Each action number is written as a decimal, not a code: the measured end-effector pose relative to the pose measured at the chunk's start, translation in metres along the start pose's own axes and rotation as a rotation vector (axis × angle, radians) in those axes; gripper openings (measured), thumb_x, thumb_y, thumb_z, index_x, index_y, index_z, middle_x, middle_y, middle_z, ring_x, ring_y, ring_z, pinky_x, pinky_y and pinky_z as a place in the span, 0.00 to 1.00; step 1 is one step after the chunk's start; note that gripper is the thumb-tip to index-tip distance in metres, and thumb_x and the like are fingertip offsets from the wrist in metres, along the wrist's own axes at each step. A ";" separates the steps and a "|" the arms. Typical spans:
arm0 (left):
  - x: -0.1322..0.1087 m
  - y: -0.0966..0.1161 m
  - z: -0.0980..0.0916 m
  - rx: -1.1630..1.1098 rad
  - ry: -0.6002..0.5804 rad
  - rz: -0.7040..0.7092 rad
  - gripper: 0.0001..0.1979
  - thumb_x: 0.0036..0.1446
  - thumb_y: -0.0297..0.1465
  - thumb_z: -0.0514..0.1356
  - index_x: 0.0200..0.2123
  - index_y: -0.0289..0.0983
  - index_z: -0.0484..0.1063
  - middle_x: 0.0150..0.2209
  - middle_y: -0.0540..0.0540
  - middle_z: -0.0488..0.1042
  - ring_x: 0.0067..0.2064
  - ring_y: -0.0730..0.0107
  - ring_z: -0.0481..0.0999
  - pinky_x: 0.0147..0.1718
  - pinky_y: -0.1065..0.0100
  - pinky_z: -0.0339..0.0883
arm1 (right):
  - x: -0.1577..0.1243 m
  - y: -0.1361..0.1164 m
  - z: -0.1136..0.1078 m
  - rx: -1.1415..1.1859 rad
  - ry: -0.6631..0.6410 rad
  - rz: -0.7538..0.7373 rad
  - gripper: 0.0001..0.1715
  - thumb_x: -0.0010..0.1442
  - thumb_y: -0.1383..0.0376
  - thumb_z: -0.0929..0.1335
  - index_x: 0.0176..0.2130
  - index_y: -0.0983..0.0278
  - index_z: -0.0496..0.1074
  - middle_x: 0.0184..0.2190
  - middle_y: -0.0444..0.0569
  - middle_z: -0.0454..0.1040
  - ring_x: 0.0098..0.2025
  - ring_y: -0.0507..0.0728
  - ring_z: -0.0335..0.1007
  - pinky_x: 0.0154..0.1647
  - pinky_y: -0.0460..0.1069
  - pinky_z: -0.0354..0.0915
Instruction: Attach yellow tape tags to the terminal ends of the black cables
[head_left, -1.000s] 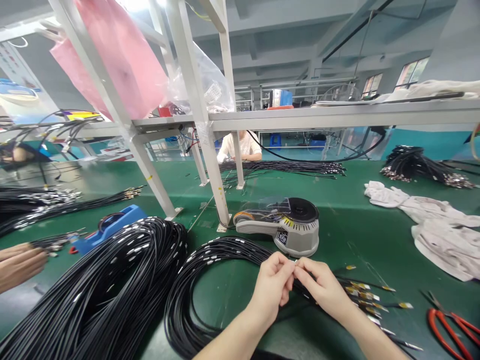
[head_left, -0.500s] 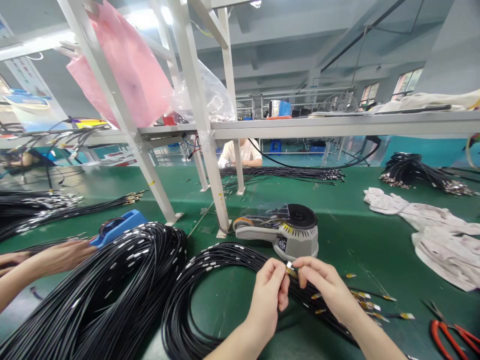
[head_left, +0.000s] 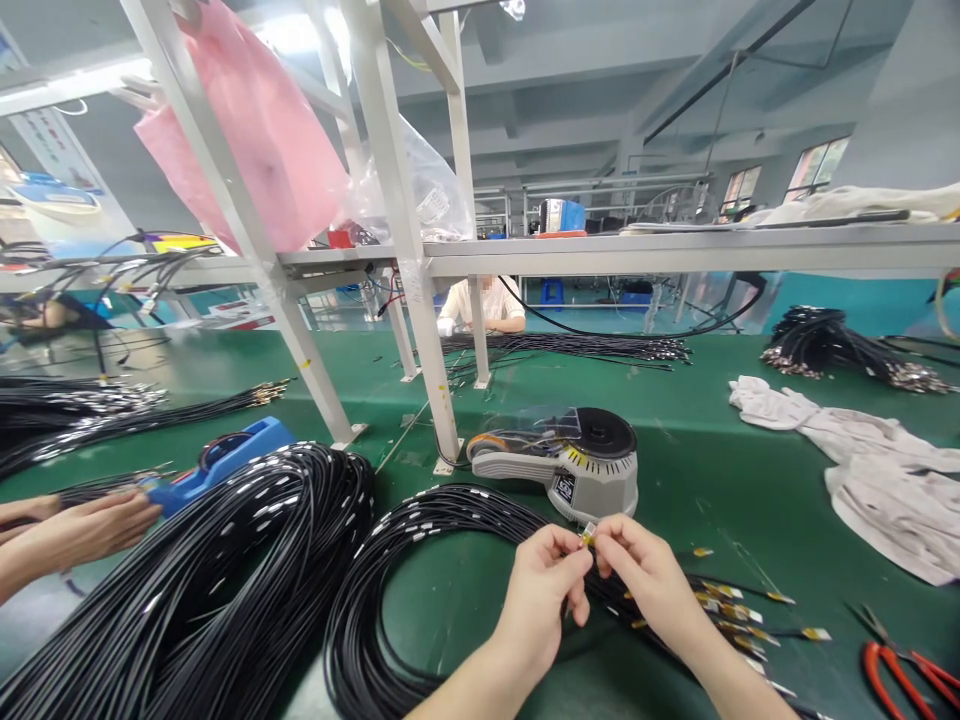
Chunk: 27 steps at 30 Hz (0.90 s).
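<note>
In front of the grey tape dispenser [head_left: 589, 470], my two hands meet at a small cable end [head_left: 588, 535] with a metal connector and yellowish tape on it. My left hand [head_left: 544, 590] pinches it between thumb and fingers. From the other side, my right hand [head_left: 637, 565] closes thumb and forefinger on its tip or tape; the fingertips partly hide which. A coil of black cables [head_left: 360, 610] with white labels lies below and left of my hands. Several taped cable ends [head_left: 739, 610] fan out by my right wrist.
Red-handled scissors [head_left: 900, 665] lie at the lower right, white gloves [head_left: 892, 490] behind them. A bigger cable bundle [head_left: 225, 560] is on the left, beside a blue tape holder [head_left: 225, 465] and a co-worker's hands [head_left: 90, 525]. A white shelf post [head_left: 416, 300] rises behind.
My hands have shifted slightly right, still together at the cable end, which now tilts more. At the left, the co-worker's hand has drawn back leftward from the blue tape holder.
</note>
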<state>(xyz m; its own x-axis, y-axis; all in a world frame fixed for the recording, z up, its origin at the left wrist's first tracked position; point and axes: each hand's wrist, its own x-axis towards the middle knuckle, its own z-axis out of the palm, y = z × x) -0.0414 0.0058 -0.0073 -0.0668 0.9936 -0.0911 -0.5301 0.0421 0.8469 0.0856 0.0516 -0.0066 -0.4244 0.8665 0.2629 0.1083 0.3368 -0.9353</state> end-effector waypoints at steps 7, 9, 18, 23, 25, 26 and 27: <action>0.000 -0.003 0.001 -0.072 -0.004 -0.032 0.12 0.42 0.34 0.65 0.22 0.32 0.66 0.15 0.53 0.63 0.14 0.82 0.57 0.12 0.76 0.51 | -0.001 0.001 0.007 -0.132 0.050 -0.083 0.14 0.61 0.58 0.59 0.27 0.62 0.62 0.19 0.41 0.63 0.23 0.52 0.61 0.25 0.46 0.60; 0.000 -0.003 0.001 -0.077 -0.011 -0.025 0.12 0.43 0.33 0.64 0.22 0.32 0.66 0.14 0.54 0.63 0.13 0.82 0.58 0.13 0.75 0.51 | -0.001 0.003 0.009 -0.139 0.052 -0.098 0.14 0.61 0.58 0.59 0.27 0.62 0.62 0.19 0.41 0.63 0.22 0.52 0.60 0.25 0.46 0.60; 0.001 -0.005 -0.002 -0.152 -0.105 -0.051 0.10 0.48 0.33 0.61 0.22 0.32 0.67 0.13 0.52 0.62 0.13 0.82 0.58 0.13 0.76 0.48 | -0.001 0.005 0.011 -0.011 0.026 -0.055 0.15 0.61 0.56 0.60 0.27 0.62 0.61 0.20 0.41 0.62 0.23 0.52 0.60 0.24 0.46 0.60; 0.002 -0.004 -0.002 -0.218 -0.157 -0.086 0.11 0.47 0.33 0.62 0.22 0.31 0.68 0.16 0.51 0.63 0.12 0.84 0.55 0.11 0.77 0.45 | -0.002 0.004 0.012 0.075 0.017 -0.016 0.17 0.60 0.55 0.61 0.26 0.63 0.61 0.19 0.41 0.63 0.22 0.51 0.59 0.24 0.45 0.59; 0.003 -0.003 -0.003 -0.242 -0.194 -0.110 0.11 0.47 0.33 0.63 0.21 0.31 0.67 0.17 0.51 0.64 0.12 0.85 0.53 0.10 0.77 0.44 | -0.003 0.005 0.011 0.122 0.015 0.004 0.17 0.59 0.54 0.62 0.26 0.63 0.62 0.19 0.41 0.63 0.22 0.51 0.59 0.24 0.45 0.59; 0.003 -0.003 -0.003 -0.249 -0.216 -0.131 0.12 0.47 0.33 0.63 0.21 0.31 0.67 0.17 0.51 0.63 0.12 0.86 0.52 0.09 0.77 0.43 | -0.003 0.005 0.011 0.148 0.013 0.014 0.17 0.59 0.54 0.63 0.26 0.63 0.62 0.18 0.41 0.63 0.21 0.51 0.58 0.23 0.45 0.58; 0.003 -0.003 -0.004 -0.254 -0.240 -0.152 0.12 0.47 0.33 0.62 0.21 0.31 0.67 0.17 0.51 0.63 0.12 0.86 0.51 0.09 0.77 0.41 | -0.002 0.005 0.011 0.179 0.011 0.025 0.17 0.58 0.54 0.63 0.26 0.63 0.62 0.18 0.41 0.63 0.21 0.51 0.58 0.23 0.45 0.58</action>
<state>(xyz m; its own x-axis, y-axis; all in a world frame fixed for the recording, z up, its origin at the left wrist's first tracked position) -0.0434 0.0083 -0.0121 0.2126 0.9756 -0.0550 -0.7135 0.1935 0.6734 0.0776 0.0473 -0.0147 -0.4138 0.8780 0.2407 -0.0434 0.2450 -0.9685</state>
